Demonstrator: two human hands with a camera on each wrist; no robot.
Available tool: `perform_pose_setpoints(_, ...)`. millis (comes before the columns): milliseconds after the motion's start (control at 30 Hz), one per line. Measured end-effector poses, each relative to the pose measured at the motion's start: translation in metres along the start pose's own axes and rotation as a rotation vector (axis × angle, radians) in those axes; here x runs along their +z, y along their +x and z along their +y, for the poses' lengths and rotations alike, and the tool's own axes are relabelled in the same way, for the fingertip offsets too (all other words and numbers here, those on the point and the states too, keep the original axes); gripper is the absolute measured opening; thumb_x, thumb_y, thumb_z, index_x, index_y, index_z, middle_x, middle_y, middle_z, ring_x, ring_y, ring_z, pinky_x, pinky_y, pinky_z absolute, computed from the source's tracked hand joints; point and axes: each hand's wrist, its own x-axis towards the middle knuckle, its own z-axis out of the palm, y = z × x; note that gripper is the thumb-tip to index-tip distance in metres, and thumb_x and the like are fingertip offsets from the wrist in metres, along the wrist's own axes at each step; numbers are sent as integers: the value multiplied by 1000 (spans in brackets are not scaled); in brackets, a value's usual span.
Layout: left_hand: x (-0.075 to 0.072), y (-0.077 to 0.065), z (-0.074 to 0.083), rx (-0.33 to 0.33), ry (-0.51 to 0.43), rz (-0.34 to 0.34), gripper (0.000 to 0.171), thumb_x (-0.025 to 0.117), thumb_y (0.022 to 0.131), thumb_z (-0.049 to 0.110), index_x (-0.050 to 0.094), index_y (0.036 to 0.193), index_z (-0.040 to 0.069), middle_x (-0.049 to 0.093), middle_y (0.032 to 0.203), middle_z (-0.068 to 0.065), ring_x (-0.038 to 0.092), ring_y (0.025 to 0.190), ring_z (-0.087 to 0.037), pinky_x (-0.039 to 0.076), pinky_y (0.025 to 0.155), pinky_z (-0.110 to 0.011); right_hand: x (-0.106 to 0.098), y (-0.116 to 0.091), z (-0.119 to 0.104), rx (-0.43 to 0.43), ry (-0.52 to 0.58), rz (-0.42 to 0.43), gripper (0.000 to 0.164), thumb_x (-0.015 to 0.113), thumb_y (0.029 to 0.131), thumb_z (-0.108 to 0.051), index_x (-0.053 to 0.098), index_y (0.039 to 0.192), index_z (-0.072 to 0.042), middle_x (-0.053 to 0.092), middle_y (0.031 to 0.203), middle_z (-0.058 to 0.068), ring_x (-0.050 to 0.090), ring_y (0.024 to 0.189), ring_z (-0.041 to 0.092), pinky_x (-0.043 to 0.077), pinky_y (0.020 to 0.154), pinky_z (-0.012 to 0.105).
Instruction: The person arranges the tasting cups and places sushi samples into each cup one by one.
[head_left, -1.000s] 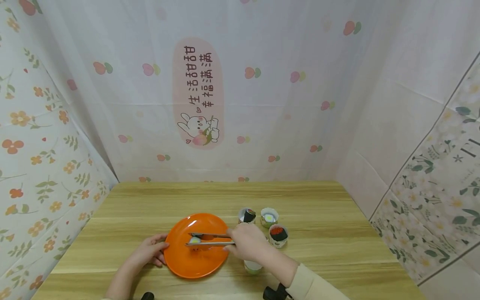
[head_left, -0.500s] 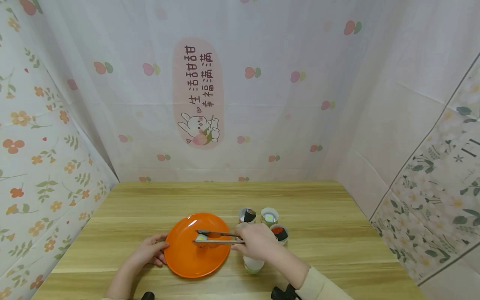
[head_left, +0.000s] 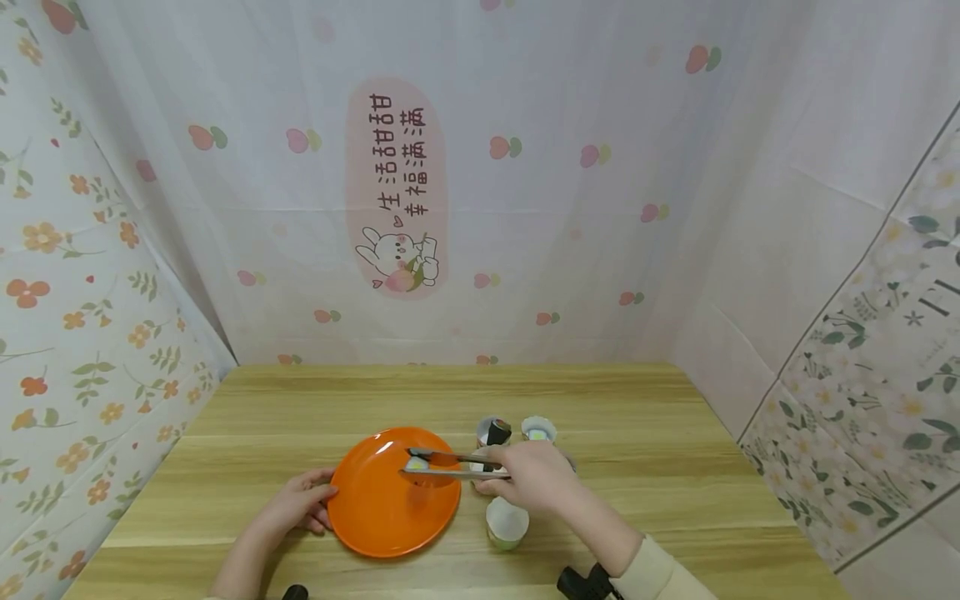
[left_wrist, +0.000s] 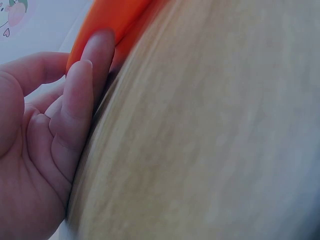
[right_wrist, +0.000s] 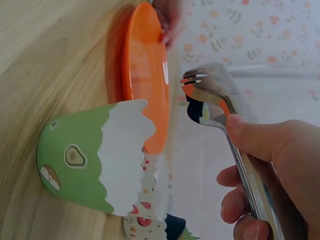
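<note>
My left hand (head_left: 300,498) holds the left rim of a round orange plate (head_left: 375,517). In the left wrist view, its fingers lie along and under the plate's edge. My right hand (head_left: 536,477) grips metal tongs (right_wrist: 252,187). One tip is fork-shaped, the other spoon-like. Between the tips is a sushi roll piece (right_wrist: 200,111), dark outside with white and yellow, held above the plate's right part. Under the tongs stands a paper cup (head_left: 483,482), partly covered. A green paper cup (head_left: 507,523) with an avocado print stands nearer me.
Behind the right hand are a paper cup (head_left: 483,427) with a black-wrapped sushi piece (head_left: 498,432) and another cup (head_left: 539,427) with a white and yellow piece. A further cup is mostly hidden by the hand. All stand on a wooden table (head_left: 645,417) before a curtain.
My right hand has moved right with the tongs and sushi piece, from over the plate's middle to its right side. The left hand and plate have stayed put.
</note>
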Motion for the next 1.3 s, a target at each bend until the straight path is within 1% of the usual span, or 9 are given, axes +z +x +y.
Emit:
perform_pose_setpoints(67,0,0,0,3,-2,1,60,51,98,13,20,138,-20,61,72,-10,62,57,-17,55,52,-28,-1,-2,2,-6,0,5,41,64,86,-51,68,116,-24,55,64,-18,41,47,0,32,38,21)
perform_pose_setpoints(200,0,-1,1,1,-1,-1,60,51,98,14,21,138,-20,61,73,-10,62,58,-18,55,53,-28,-5,-6,7,-30,-17,30,29,67,86,-47,66,93,-19,47,60,-17,39,47,1,32,39,20)
perform_pose_setpoints(300,-1,-1,2,-3,2,-4,61,52,98,15,22,139,-19,62,74,-10,63,59,-18,55,54,-29,-6,-10,11,-41,-26,58,26,68,86,-45,61,85,-20,46,60,-17,39,48,1,32,41,21)
perform_pose_setpoints(433,0,-1,2,-11,7,-7,63,52,98,16,21,139,-20,62,75,-10,63,60,-19,56,55,-30,-7,-15,16,-63,-6,82,28,70,85,-44,66,92,-17,52,63,-16,40,50,-1,34,42,20)
perform_pose_setpoints(633,-1,-1,1,-16,3,-4,63,52,97,16,21,139,-20,62,72,-10,62,59,-17,55,54,-29,-9,-24,24,-90,-6,98,26,72,83,-43,62,86,-19,43,58,-18,35,47,0,31,41,20)
perform_pose_setpoints(733,-1,0,1,-14,1,-3,63,52,98,16,21,139,-20,62,71,-10,62,58,-16,55,54,-28,-10,-28,29,-113,4,117,26,72,83,-41,62,89,-18,43,59,-19,36,48,-2,31,42,20)
perform_pose_setpoints(867,-1,-1,2,-8,-1,-9,63,51,98,15,20,139,-20,62,70,-10,62,58,-16,55,54,-28,-11,-33,35,-138,4,137,28,73,83,-41,58,84,-18,40,58,-18,34,46,-3,28,41,18)
perform_pose_setpoints(1067,-1,-1,3,-7,-6,-12,63,51,98,15,19,139,-20,62,71,-10,62,58,-16,55,54,-27,-12,-41,42,-177,-7,170,33,75,81,-41,50,75,-20,29,56,-18,25,47,-4,20,40,16)
perform_pose_setpoints(1300,0,-1,4,-5,2,-7,62,51,98,15,21,139,-20,62,72,-10,63,59,-17,55,54,-27,-12,-53,48,-160,1,136,35,71,84,-43,46,73,-20,30,63,-15,24,48,-4,21,42,15)
